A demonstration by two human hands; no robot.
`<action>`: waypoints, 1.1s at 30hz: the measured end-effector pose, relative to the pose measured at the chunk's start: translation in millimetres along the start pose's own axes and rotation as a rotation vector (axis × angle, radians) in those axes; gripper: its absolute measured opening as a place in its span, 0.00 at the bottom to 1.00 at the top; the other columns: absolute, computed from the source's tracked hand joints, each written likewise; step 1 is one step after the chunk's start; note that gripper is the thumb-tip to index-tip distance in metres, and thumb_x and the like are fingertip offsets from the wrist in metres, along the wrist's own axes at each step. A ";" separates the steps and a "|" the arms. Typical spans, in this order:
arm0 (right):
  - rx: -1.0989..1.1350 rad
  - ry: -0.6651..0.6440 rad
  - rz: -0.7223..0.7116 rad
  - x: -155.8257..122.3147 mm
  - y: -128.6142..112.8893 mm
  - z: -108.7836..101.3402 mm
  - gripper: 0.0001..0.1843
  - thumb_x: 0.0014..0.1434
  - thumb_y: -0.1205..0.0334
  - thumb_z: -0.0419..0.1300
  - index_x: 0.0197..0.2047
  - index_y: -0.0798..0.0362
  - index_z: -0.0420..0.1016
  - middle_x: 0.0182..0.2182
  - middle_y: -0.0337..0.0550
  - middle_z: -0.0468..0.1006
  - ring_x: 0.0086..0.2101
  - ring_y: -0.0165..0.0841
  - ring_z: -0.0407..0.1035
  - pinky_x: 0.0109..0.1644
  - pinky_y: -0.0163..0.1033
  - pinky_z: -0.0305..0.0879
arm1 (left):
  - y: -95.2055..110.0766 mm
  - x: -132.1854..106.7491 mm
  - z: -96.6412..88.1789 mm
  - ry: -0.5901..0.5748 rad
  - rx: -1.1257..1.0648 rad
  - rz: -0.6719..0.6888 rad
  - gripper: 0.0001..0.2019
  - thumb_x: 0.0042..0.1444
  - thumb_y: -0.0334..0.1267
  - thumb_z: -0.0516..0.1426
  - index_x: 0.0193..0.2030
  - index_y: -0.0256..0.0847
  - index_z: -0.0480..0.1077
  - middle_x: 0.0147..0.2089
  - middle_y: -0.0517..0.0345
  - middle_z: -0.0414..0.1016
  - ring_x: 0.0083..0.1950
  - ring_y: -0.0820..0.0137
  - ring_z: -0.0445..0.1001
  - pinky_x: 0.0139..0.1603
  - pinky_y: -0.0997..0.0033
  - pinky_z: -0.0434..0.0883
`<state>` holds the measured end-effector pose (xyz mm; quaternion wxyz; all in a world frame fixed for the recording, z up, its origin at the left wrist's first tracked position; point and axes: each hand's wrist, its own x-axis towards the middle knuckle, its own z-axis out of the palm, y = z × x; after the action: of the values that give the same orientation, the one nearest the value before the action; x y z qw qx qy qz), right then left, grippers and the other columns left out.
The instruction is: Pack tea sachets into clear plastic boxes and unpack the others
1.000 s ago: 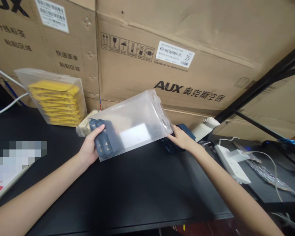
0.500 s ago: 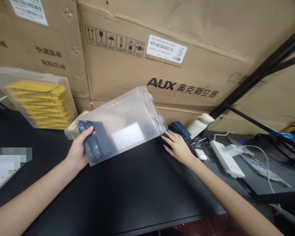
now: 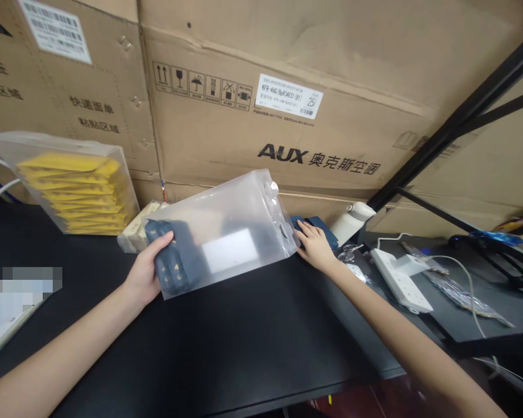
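A clear bag [image 3: 226,232] slants between the two hands, its lower left end in the left hand [image 3: 146,273] and its right end, with cut-out holes, just beside the right hand [image 3: 316,244]. Dark blue packets [image 3: 172,267] with small light marks sit in the left end. The left hand is closed around that end, thumb on the front. The right hand's fingers reach over navy packs [image 3: 326,231] on the black table [image 3: 244,354]; whether they grip one, I cannot tell.

Behind the bag's left end lie cream packets [image 3: 133,232]; farther left stands a second bag [image 3: 122,159] with stacked yellow packets [image 3: 76,194]. Right of the navy packs are a white bottle [image 3: 351,223] and a power strip [image 3: 401,281].

The large carton [image 3: 209,133] behind reads "AUX 奥克斯空调" in black, under a row of handling symbols. Its white label [image 3: 290,96] reads "KFR-46G/BpR3AES1(B1)" and "25"; the finer print is too small. The left carton [image 3: 108,75] reads "快递面单 粘贴区域" and bears a barcode sheet [image 3: 56,32].
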<state>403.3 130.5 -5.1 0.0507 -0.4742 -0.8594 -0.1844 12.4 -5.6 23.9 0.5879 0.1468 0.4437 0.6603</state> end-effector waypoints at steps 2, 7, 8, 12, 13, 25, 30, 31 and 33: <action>0.118 0.056 0.012 2.4 -0.7 -4.7 0.27 0.61 0.61 0.56 0.63 0.62 0.67 0.66 0.69 0.61 0.65 0.56 0.57 0.65 0.64 0.53 | 0.1 0.1 -0.7 0.000 0.026 -0.012 0.02 0.53 0.30 0.62 0.32 0.41 0.74 0.24 0.57 0.81 0.25 0.60 0.83 0.30 0.64 0.82; 0.695 0.589 0.166 -12.0 -36.7 -48.8 0.21 0.63 0.56 0.58 0.57 0.53 0.69 0.53 0.58 0.76 0.53 0.45 0.73 0.58 0.55 0.68 | -0.4 -1.9 -0.2 -0.011 0.076 -0.069 0.01 0.52 0.30 0.62 0.31 0.39 0.75 0.22 0.57 0.80 0.22 0.62 0.81 0.25 0.67 0.80; 0.831 0.659 0.198 -18.0 -48.4 -61.3 0.15 0.64 0.57 0.58 0.52 0.52 0.72 0.45 0.53 0.80 0.43 0.41 0.77 0.51 0.51 0.73 | -0.8 -2.9 0.2 -0.031 0.090 -0.081 0.01 0.51 0.30 0.62 0.31 0.39 0.75 0.22 0.56 0.80 0.22 0.62 0.81 0.24 0.68 0.80; 1.146 0.380 0.183 -38.7 -87.3 -103.9 0.08 0.63 0.57 0.61 0.43 0.50 0.78 0.33 0.43 0.81 0.26 0.33 0.76 0.33 0.41 0.76 | -3.5 -6.9 1.1 -0.114 0.162 -0.119 0.04 0.48 0.31 0.64 0.33 0.37 0.77 0.23 0.53 0.81 0.24 0.60 0.82 0.25 0.67 0.80; 1.174 0.339 0.181 -41.5 -92.6 -110.7 0.07 0.63 0.58 0.62 0.42 0.50 0.79 0.31 0.42 0.82 0.26 0.33 0.76 0.32 0.41 0.76 | -4.2 -7.5 0.8 -0.133 0.179 -0.127 0.06 0.47 0.32 0.64 0.34 0.36 0.77 0.25 0.52 0.82 0.25 0.59 0.82 0.26 0.66 0.80; 1.134 0.200 0.320 -64.9 -98.5 -98.6 0.13 0.62 0.53 0.63 0.43 0.53 0.80 0.32 0.45 0.84 0.30 0.38 0.80 0.33 0.43 0.81 | -11.5 -2.5 -6.6 -0.255 0.283 -0.027 0.18 0.38 0.38 0.72 0.38 0.38 0.78 0.33 0.52 0.85 0.31 0.60 0.84 0.30 0.68 0.80; 1.348 -0.091 0.257 -55.9 -87.2 -94.7 0.16 0.61 0.50 0.64 0.46 0.52 0.82 0.45 0.49 0.84 0.47 0.41 0.79 0.55 0.51 0.75 | -11.2 -2.3 -8.3 -0.308 0.291 -0.052 0.18 0.39 0.38 0.72 0.39 0.38 0.79 0.35 0.49 0.86 0.34 0.58 0.84 0.32 0.66 0.81; 1.410 -0.144 0.226 -54.3 -84.4 -96.3 0.18 0.60 0.49 0.65 0.48 0.51 0.82 0.49 0.50 0.82 0.51 0.42 0.76 0.59 0.52 0.71 | -11.2 -2.1 -8.6 -0.304 0.294 -0.055 0.18 0.39 0.39 0.72 0.38 0.38 0.79 0.35 0.49 0.85 0.34 0.58 0.84 0.32 0.65 0.81; 1.542 -0.241 0.131 -52.0 -80.7 -98.3 0.26 0.56 0.46 0.68 0.54 0.49 0.79 0.57 0.51 0.77 0.58 0.44 0.71 0.64 0.55 0.65 | -11.9 -2.0 -9.1 -0.298 0.306 -0.054 0.17 0.39 0.39 0.72 0.38 0.39 0.79 0.35 0.49 0.85 0.34 0.58 0.84 0.31 0.65 0.81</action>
<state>355.7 14.3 50.7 0.2830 -0.3717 -0.7147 0.5205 14.0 -12.2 10.4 0.6355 0.3181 0.4507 0.5402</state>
